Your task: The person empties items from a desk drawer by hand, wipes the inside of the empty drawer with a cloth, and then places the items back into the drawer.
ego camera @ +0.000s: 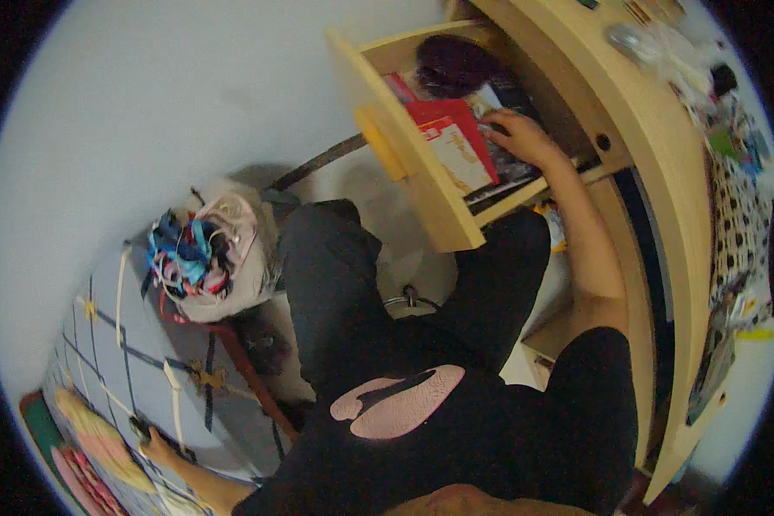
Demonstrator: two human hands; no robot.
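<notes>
My right hand [519, 137] reaches into an open light-wood drawer [419, 193]. Its fingers are apart and curled over the contents, beside a small whitish item [487, 98]; whether they touch it is unclear. A red envelope [448, 111] and a cream card with gold writing [461, 155] lie near the drawer front. Behind them sits a dark purple, fuzzy bundle [458, 64]. Far to the left, my left hand [158, 450] is over the grey patterned bed cover [145, 380], its fingers around a small dark object [140, 426] too blurred to name.
A pale fabric bag [232, 290] heaped with colourful straps and cords [190, 248] stands left of my knees. Along the right runs a wooden desk [677, 226] with a dotted basket [742, 238] and clutter. The drawer front juts out above my right leg [506, 284].
</notes>
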